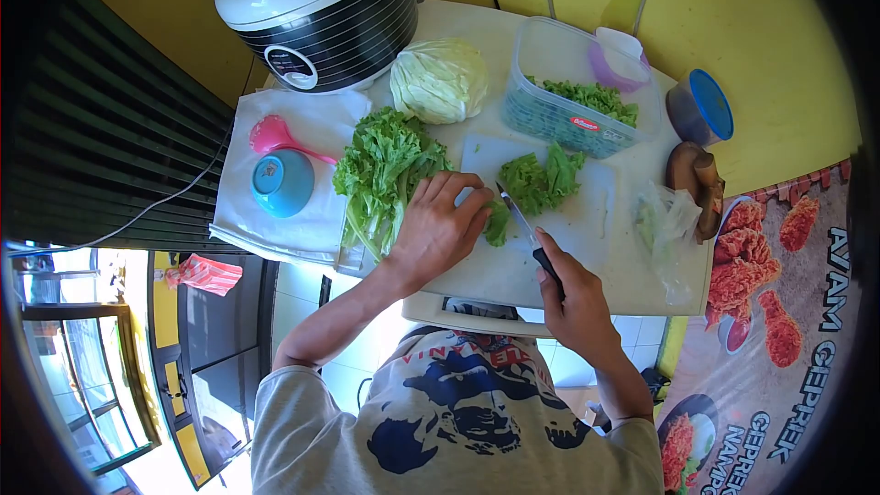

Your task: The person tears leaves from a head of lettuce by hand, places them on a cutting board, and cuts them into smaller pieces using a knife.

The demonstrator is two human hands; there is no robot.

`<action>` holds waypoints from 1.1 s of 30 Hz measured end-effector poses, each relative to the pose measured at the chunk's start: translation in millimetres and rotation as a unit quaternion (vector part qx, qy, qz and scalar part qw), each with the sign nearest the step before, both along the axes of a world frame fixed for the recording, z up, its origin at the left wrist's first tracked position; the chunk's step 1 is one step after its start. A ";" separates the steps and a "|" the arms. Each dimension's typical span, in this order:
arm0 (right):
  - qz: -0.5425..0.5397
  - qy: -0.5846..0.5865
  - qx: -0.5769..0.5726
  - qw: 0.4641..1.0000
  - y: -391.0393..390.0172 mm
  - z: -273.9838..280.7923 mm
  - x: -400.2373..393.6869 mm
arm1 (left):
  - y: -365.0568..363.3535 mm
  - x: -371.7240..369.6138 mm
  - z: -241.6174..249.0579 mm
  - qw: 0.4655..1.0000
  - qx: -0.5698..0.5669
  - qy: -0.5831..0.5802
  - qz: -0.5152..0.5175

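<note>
On the white cutting board (573,247) my right hand (577,302) grips a knife (524,220) by its black handle, blade angled up and left. My left hand (440,227) is closed at the left side of the board, its curled fingers on a lettuce leaf (496,224) whose end shows beside the blade. What lies under the palm is hidden. Cut lettuce pieces (543,180) sit just beyond the knife tip. Left of my left hand rests a bunch of lettuce (385,160) with its stems toward me.
Behind the board stand a cabbage (440,81) and a clear plastic container (573,133) holding lettuce. A rice cooker (321,23) fills the back left. A blue bowl (282,183) and pink ladle (280,138) lie left. On the right are a plastic bag (667,225) and blue-lidded tub (699,108).
</note>
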State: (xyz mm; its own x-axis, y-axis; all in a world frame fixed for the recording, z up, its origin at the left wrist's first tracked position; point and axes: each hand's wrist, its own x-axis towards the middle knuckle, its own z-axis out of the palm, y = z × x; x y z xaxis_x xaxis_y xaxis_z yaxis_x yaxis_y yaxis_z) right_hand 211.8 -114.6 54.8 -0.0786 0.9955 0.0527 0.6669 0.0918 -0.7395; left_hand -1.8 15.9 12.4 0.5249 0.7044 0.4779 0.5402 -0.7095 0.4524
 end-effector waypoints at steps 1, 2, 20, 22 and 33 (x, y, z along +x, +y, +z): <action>-0.002 0.005 0.004 1.000 -0.8 -0.4 -0.1 | 1.5 1.0 -1.6 1.000 -0.007 -0.002 -0.011; -0.005 0.010 0.008 1.000 -1.6 -0.8 0.1 | 3.2 2.0 -2.5 1.000 -0.023 -0.011 -0.018; -0.099 0.050 0.045 0.993 44.3 -18.4 -9.2 | 13.9 7.9 5.8 0.992 -0.092 0.025 -0.077; -0.091 0.063 0.123 0.986 50.5 -25.8 -14.1 | 12.8 7.2 8.5 0.994 -0.075 0.011 -0.076; -0.056 0.205 0.021 0.977 71.9 -27.8 -10.8 | 9.8 -1.7 21.9 0.889 -0.398 -0.212 -0.078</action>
